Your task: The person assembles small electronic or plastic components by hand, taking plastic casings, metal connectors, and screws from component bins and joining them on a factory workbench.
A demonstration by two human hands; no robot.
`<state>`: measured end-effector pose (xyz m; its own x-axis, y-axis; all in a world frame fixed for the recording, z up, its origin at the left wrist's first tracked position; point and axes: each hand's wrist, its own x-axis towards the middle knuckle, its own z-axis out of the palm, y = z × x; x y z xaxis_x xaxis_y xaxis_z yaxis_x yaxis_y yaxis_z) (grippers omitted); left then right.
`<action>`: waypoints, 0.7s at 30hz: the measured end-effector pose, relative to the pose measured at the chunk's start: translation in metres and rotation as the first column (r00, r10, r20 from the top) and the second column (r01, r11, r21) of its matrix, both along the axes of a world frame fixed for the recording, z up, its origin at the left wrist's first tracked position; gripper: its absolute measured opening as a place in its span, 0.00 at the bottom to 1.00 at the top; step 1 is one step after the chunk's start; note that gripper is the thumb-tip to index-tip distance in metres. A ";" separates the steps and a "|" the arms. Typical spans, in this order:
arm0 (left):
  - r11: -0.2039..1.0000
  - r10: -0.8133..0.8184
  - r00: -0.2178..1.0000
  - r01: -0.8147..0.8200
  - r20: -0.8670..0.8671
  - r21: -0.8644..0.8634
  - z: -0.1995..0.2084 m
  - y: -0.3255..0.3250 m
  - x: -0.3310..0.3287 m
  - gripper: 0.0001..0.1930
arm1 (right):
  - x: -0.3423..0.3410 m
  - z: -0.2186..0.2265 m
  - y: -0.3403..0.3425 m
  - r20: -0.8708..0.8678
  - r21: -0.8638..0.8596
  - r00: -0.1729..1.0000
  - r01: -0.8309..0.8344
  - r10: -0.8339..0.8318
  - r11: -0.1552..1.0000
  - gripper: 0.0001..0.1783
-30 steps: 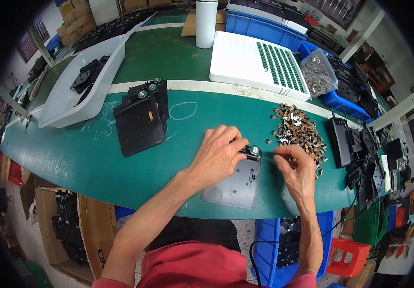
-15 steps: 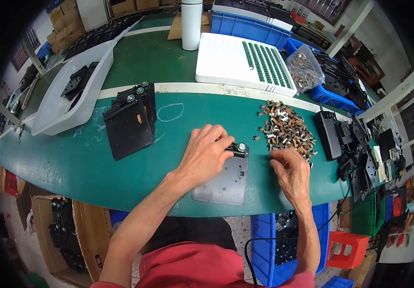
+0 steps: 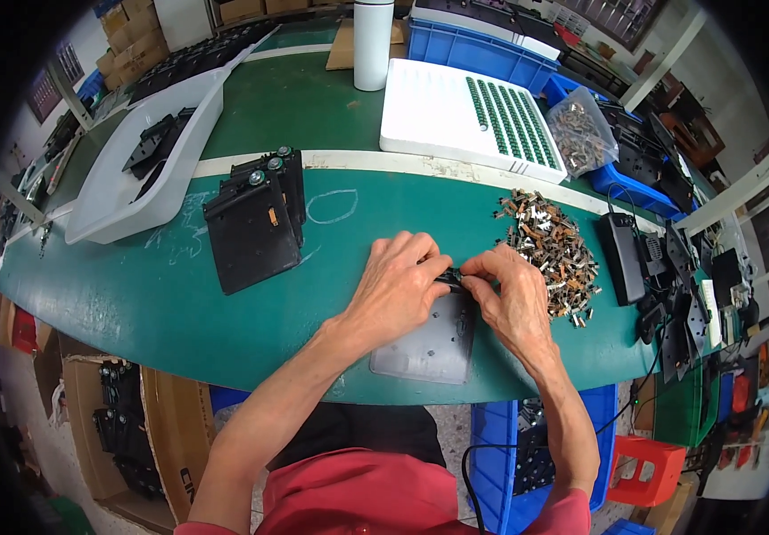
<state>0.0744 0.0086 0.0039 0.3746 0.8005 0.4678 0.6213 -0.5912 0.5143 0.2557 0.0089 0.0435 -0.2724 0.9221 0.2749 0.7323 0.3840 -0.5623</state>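
Observation:
A flat dark plastic panel (image 3: 424, 348) lies on the green bench top in front of me. My left hand (image 3: 402, 283) is closed over its far end, thumb and fingers gripping the raised edge. At the same end, my right hand (image 3: 511, 290) has its thumb and forefinger pinched together, close to the left fingertips. Whatever sits in that pinch is too small and covered to make out. Just beyond the right hand spreads a pile of small metal-and-brown slide switches (image 3: 554, 254). Several similar black panels (image 3: 255, 232) are stacked to the left.
A white tub (image 3: 148, 178) with black parts stands far left. Toward the back are a white foam tray (image 3: 429, 116) of green pieces, a white bottle (image 3: 372, 49) and a bag of small parts (image 3: 578, 134). A black power device (image 3: 625, 254) sits right. Below the edge stands a blue crate (image 3: 491, 473).
My right hand has moved left from the switch pile to the panel's far end, meeting the left hand. The left hand keeps its grip on the panel. The whole view has shifted slightly.

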 end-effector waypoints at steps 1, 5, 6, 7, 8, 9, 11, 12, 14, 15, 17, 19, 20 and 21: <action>1.000 0.005 1.000 -0.005 -0.003 -0.003 0.000 0.000 0.000 0.15 | -0.001 0.000 0.001 -0.007 -0.031 1.000 0.008 -0.009 0.999 0.05; 1.000 0.011 1.000 -0.011 -0.009 0.010 -0.002 0.000 0.000 0.15 | 0.005 -0.001 0.010 -0.035 -0.021 0.996 -0.086 0.086 0.996 0.05; 1.000 0.012 1.000 -0.012 -0.011 0.009 -0.002 -0.001 0.000 0.15 | 0.006 -0.001 0.013 -0.010 -0.023 0.993 -0.118 0.118 0.993 0.05; 1.000 0.012 1.000 -0.012 -0.013 0.007 -0.002 -0.001 0.000 0.16 | 0.007 -0.001 0.014 0.014 -0.026 0.989 -0.149 0.149 0.989 0.06; 1.000 0.011 1.000 -0.011 -0.012 0.008 -0.002 0.000 0.000 0.16 | 0.007 0.000 0.015 0.015 -0.026 0.989 -0.147 0.148 0.989 0.06; 1.000 0.009 1.000 -0.008 -0.009 0.009 -0.002 0.000 0.000 0.15 | 0.008 0.001 0.015 0.019 -0.030 0.987 -0.158 0.159 0.987 0.06; 1.000 0.005 1.000 -0.005 -0.007 0.011 -0.002 0.000 0.001 0.15 | 0.009 0.001 0.014 0.022 -0.034 0.985 -0.169 0.170 0.985 0.06; 1.000 0.008 1.000 -0.008 -0.005 0.013 -0.002 0.000 0.001 0.15 | 0.009 0.000 0.012 0.025 -0.026 0.987 -0.157 0.157 0.987 0.07; 1.000 0.009 1.000 -0.009 -0.004 0.015 -0.002 0.000 0.001 0.15 | 0.010 0.001 0.011 0.026 -0.019 0.989 -0.144 0.145 0.989 0.07; 1.000 0.008 1.000 -0.008 -0.002 0.009 -0.002 0.000 0.000 0.15 | 0.011 0.003 0.011 -0.003 -0.005 0.991 -0.133 0.133 0.991 0.07; 1.000 0.005 1.000 -0.005 0.001 0.003 -0.002 0.000 0.000 0.15 | 0.016 0.008 0.013 -0.030 0.010 0.992 -0.120 0.120 0.993 0.07; 1.000 0.001 1.000 -0.001 0.005 0.005 -0.001 0.001 -0.001 0.15 | 0.024 0.014 0.019 0.017 0.038 1.000 -0.002 0.002 0.999 0.09; 1.000 0.007 1.000 -0.007 0.004 0.005 -0.002 0.001 -0.002 0.15 | 0.029 0.009 0.024 0.086 0.062 0.996 -0.009 0.004 0.998 0.10; 1.000 0.007 1.000 -0.007 0.006 0.005 -0.003 0.001 -0.002 0.14 | 0.029 0.005 0.025 0.084 0.062 0.996 -0.016 0.011 0.998 0.10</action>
